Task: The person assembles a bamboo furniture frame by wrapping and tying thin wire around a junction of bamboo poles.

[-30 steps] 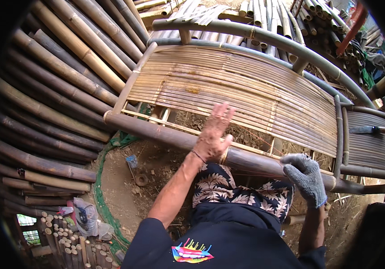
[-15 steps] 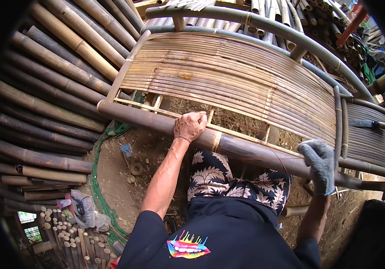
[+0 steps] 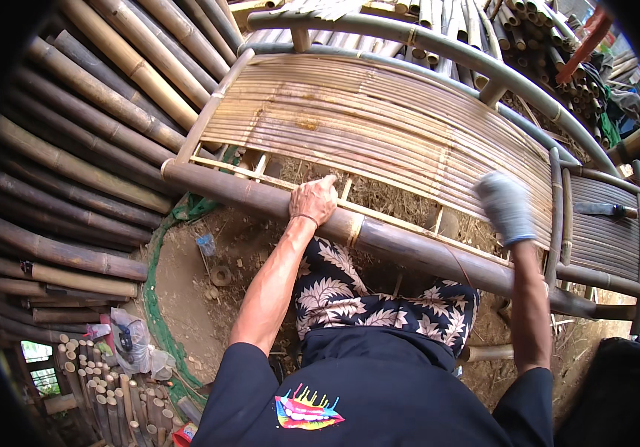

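Observation:
A bamboo bench frame [image 3: 424, 33] with a slatted panel [image 3: 335, 119] lies across in front of me. My bare left hand [image 3: 315, 199] is closed over the thick dark front pole [image 3: 417, 246], beside a thin pale strip [image 3: 379, 217] running along it. What its fingers hold is hidden. My right hand [image 3: 505, 205], in a grey glove, is raised over the panel's right end; motion smears its fingers. A thin reddish-brown cord [image 3: 455, 262] hangs over the pole between my hands. Small crosspieces [image 3: 347, 188] show in the gap between strip and slats.
Dark bamboo poles [image 3: 74, 160] are stacked along the left. Cut bamboo pieces [image 3: 104, 387] stand at lower left, near a plastic bag [image 3: 131, 339]. A dark-handled tool [image 3: 604, 210] lies on the right-hand slatted section. More bamboo [image 3: 476, 37] is piled behind the bench.
My gloved right hand has risen from the front pole and moved up and slightly left over the slats. My left hand stays closed at about the same place on the pole.

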`<state>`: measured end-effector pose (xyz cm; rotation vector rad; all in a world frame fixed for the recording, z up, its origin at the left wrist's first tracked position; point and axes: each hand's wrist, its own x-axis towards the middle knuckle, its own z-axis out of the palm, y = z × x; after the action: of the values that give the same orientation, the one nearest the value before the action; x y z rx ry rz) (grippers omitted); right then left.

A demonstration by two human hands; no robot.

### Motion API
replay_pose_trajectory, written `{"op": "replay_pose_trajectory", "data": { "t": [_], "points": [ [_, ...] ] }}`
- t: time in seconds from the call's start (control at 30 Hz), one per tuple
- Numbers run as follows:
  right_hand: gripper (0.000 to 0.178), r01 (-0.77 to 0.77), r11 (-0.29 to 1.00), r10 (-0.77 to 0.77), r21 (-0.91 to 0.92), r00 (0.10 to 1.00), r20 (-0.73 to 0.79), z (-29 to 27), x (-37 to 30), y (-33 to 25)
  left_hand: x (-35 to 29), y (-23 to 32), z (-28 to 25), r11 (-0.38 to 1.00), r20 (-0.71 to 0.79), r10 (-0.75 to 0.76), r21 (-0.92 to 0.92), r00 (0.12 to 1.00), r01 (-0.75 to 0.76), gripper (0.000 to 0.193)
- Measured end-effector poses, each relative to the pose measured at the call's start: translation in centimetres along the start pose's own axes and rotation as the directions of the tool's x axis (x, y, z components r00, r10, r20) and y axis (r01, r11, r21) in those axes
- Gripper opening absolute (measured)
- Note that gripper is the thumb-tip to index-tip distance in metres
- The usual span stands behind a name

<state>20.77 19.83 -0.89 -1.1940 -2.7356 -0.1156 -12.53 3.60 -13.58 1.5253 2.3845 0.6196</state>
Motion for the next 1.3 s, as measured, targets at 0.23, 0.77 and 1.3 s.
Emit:
{"op": "replay_pose_trajectory", "data": {
  "t": [0.23, 0.77, 1.3],
  "points": [
    [0.018, -0.191, 0.894, -0.029, 0.405, 0.878, 0.478, 15.2, 6.2, -15.3, 6.1, 0.6, 0.3, 0.992, 0.519, 0.036, 0.083, 0.854, -0.092, 0.042],
    [0.035, -0.005, 0.408, -0.324, 0.913, 0.934, 0.150, 2.5, 0.3, -16.2, 0.1, 3.6, -10.6, 0.758, 0.346, 0.483, -0.625, 0.804, -0.187, 0.019],
    [0.054, -0.817, -0.159, 0.053, 0.554, 0.553, 0.831, -2.6, -7.2, -9.7, -12.5, 15.3, -9.2, 0.332, -0.023, 0.902, -0.600, 0.430, -0.727, 0.015]
  ]
}}
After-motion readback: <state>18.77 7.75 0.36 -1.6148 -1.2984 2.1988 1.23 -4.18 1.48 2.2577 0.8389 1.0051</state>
